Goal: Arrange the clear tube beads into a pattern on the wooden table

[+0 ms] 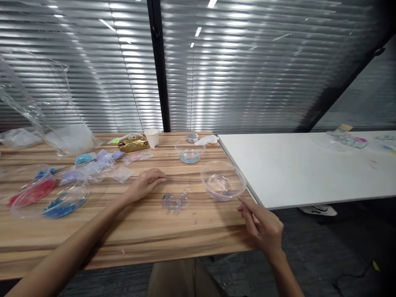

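A small scatter of short, thin, shiny pieces (pixel 176 202) lies on the wooden table between my hands. To its left, above the tabletop, is my left hand (pixel 146 184), its fingers pressed together; anything between them is too small to make out. My right hand (pixel 261 225) is at the lower right rim of a clear round bowl (pixel 220 196) with pale purple contents. Its index finger points toward the rim and the other fingers are curled; whether it pinches something is unclear. Behind that bowl stands another clear bowl (pixel 189 156) with light blue contents.
Large clear bowls with red (pixel 38 192) and blue (pixel 63 206) contents stand at the left. Small plastic bags (pixel 100 165), a gold packet (pixel 133 143) and a paper cup (pixel 152 138) are behind. A white table (pixel 293 169) adjoins on the right.
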